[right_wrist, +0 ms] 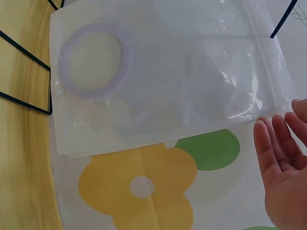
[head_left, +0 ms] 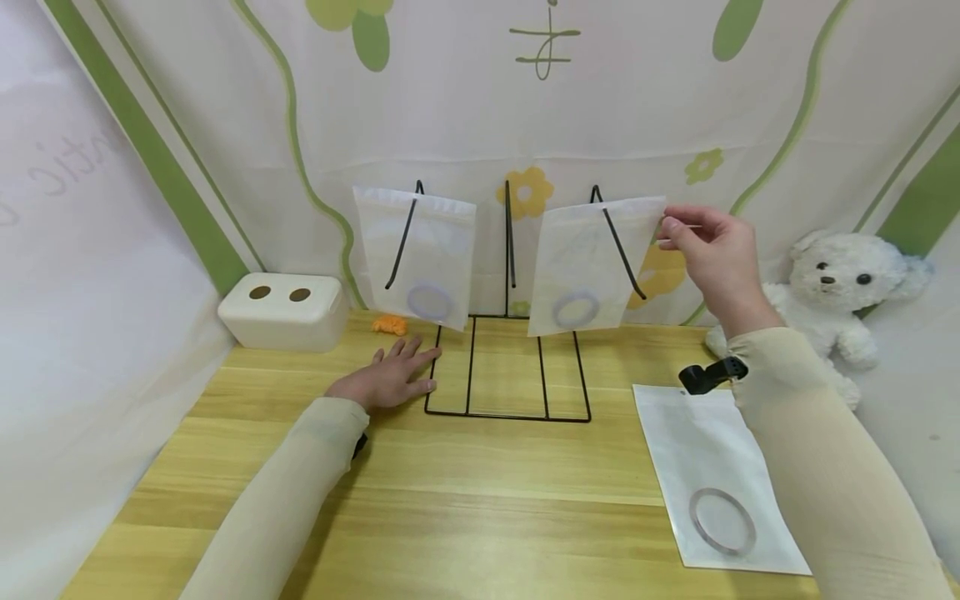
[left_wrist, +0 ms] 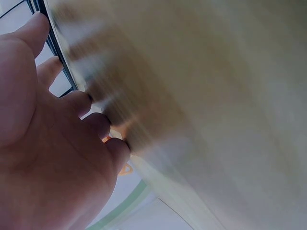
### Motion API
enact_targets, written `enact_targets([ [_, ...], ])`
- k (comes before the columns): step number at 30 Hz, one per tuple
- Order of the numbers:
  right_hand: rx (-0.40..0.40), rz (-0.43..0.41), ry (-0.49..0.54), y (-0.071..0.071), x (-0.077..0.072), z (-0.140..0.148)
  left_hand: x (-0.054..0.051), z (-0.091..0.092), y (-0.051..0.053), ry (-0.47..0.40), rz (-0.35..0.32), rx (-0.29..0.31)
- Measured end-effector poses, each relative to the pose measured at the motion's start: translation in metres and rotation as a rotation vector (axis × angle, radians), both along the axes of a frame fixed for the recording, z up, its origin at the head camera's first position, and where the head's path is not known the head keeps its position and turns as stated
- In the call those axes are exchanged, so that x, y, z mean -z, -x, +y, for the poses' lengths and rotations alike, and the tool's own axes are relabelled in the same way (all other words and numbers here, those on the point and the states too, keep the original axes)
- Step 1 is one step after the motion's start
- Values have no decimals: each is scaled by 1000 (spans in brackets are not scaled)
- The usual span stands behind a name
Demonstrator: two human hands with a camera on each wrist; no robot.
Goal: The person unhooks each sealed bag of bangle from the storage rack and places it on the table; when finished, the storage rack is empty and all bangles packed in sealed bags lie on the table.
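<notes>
A black wire rack point(head_left: 508, 417) stands on the table with upright hooks. My left hand point(head_left: 390, 375) lies with fingers spread on the tabletop, at the left side of the rack's base. One white translucent zip bag point(head_left: 390, 242) hangs on the left hook. Another zip bag point(head_left: 577, 258) hangs on the right hook, and a pale purple ring point(right_wrist: 93, 60) shows at its lower end. My right hand point(head_left: 716, 254) pinches this bag's upper right corner between thumb and fingers. In the right wrist view the thumb is partly cut off by the frame's edge.
A third white bag point(head_left: 675, 467) with a ring shape lies on the table under my right forearm. At the right sits a white teddy bear point(head_left: 832, 283). A cream box point(head_left: 285, 325) with two holes and a small orange object point(head_left: 390, 324) stand at the back left.
</notes>
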State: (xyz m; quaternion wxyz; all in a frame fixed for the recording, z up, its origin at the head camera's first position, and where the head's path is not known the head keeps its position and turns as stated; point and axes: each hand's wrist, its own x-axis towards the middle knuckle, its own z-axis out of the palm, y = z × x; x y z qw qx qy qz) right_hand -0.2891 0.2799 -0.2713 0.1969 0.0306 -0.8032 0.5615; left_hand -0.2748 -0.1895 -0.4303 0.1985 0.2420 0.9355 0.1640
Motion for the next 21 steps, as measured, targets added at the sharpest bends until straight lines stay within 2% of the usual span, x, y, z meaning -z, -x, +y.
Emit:
enact_targets([
  [6, 41, -27, -2, -1, -2, -2, 2, -1, 1, 1, 2, 0],
  [11, 51, -31, 26, 0, -4, -2, 4, -3, 2, -38, -13, -1],
  [13, 39, -19, 43, 0, -5, -3, 12, -7, 7, -53, -7, 1],
  [17, 4, 9, 111, 2, -7, -4, 16, -9, 10, -63, -18, -2],
  [18, -2, 13, 122, 2, -7, -5, 22, -11, 14, -63, -9, -1],
  [20, -14, 21, 144, 3, -8, -5, 24, -11, 16, -55, -9, -6],
  [21, -20, 23, 153, 3, -8, -6, 29, -12, 18, -50, 1, -7],
])
